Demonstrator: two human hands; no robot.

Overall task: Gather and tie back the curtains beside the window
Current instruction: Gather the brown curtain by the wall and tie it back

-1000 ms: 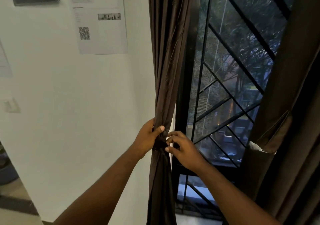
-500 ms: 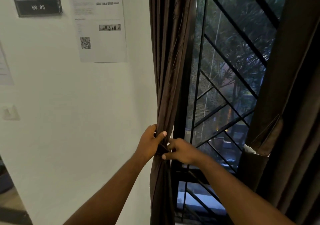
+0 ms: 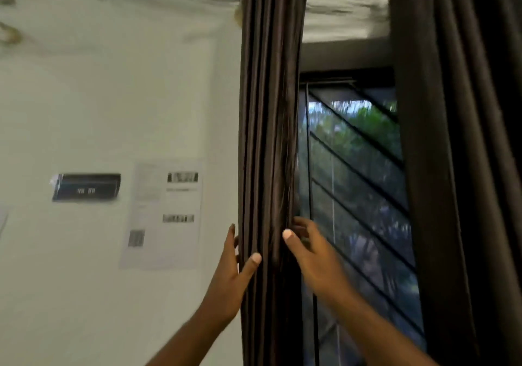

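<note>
**A:** Which step is this?

**B:** Gathering, I'd judge. The left curtain [image 3: 268, 139] hangs as a tight bundle of pleats between the white wall [image 3: 113, 111] and the window [image 3: 353, 196]. Both hands are on it at about the same height, low in the view.

**A:** Gripping, or only touching?

**B:** The right hand [image 3: 313, 261] grasps it, with the thumb on the near face and the fingers curled round the bundle's right edge, next to the glass. The left hand [image 3: 230, 278] clasps the left edge. Its thumb lies across the front folds and its fingers run up the wall side (fairly straight, yet the cloth sits squeezed between them and the thumb).

**A:** And the other one?

**B:** The right curtain [image 3: 457, 168] hangs at the right of the window, beside the diagonal grille [image 3: 361, 173]. Neither hand is near it, and no tie shows on the part in view.

**A:** Any tie-back anywhere?

**B:** None that I can see. The picture is blurred and aimed high.

**A:** So what does the next move call for?

**B:** Probably one hand pinching the bundle firmly while the other brings a band round it. The smooth fabric looks likely to fan out if the grip slackens.

**A:** Anything else close by?

**B:** A dark nameplate [image 3: 86, 186] and a paper notice [image 3: 163, 216] are on the wall to the left, well apart from the hands.
</note>
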